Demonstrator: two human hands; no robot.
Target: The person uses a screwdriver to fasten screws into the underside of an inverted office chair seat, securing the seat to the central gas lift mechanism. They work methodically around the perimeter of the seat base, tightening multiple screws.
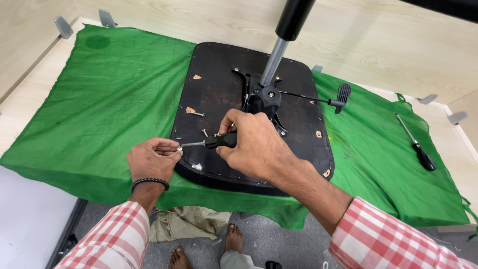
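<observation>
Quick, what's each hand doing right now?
Left hand: closed, pinching a small screw at the screwdriver's tip.
Right hand: closed around the screwdriver handle, above the chair seat.

Left hand [152,158] pinched at the fingertips — right hand [254,144] curled closed, fingers gripping, wrists near.

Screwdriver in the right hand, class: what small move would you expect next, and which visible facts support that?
Probably seating the screwdriver tip into the small screw pinched by the left hand. The right hand holds the tool level, its tip right at the screw, above the edge of the upturned chair seat on the green cloth. Another loose screw lies on the seat.
</observation>
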